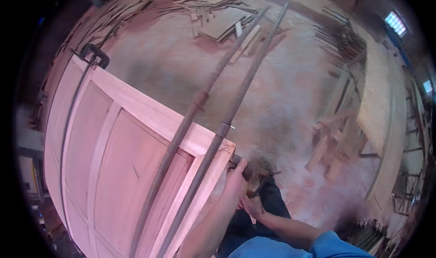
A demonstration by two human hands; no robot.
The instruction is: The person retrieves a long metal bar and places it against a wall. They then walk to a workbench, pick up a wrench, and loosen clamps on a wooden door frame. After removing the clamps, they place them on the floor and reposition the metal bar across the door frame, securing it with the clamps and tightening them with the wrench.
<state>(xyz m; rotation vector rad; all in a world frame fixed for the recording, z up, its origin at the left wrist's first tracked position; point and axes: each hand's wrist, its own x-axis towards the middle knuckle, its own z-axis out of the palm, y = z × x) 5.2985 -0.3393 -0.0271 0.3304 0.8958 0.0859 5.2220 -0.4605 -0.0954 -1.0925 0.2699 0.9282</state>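
A pale panelled wooden door [131, 149] fills the left side, with two long metal bar clamps [195, 108] lying across it. At the door's near right corner, my left hand [235, 181] is closed at a dark metal piece [235, 160] beside the edge; what its fingers hold is partly hidden. Just below and to the right, my right hand [253, 206] is closed around a slim dark handle [259, 188], whose kind I cannot make out. A small brown block [263, 172] shows just beyond the hands, blurred. Pencil-like scribbles mark the door's corner.
A dark C-clamp [94, 55] grips the door's far corner. Loose boards and offcuts [225, 24] lie in a heap at the far side. Long planks [383, 108] and scrap pieces [334, 140] lie along the right. Dusty floor [281, 108] lies between them.
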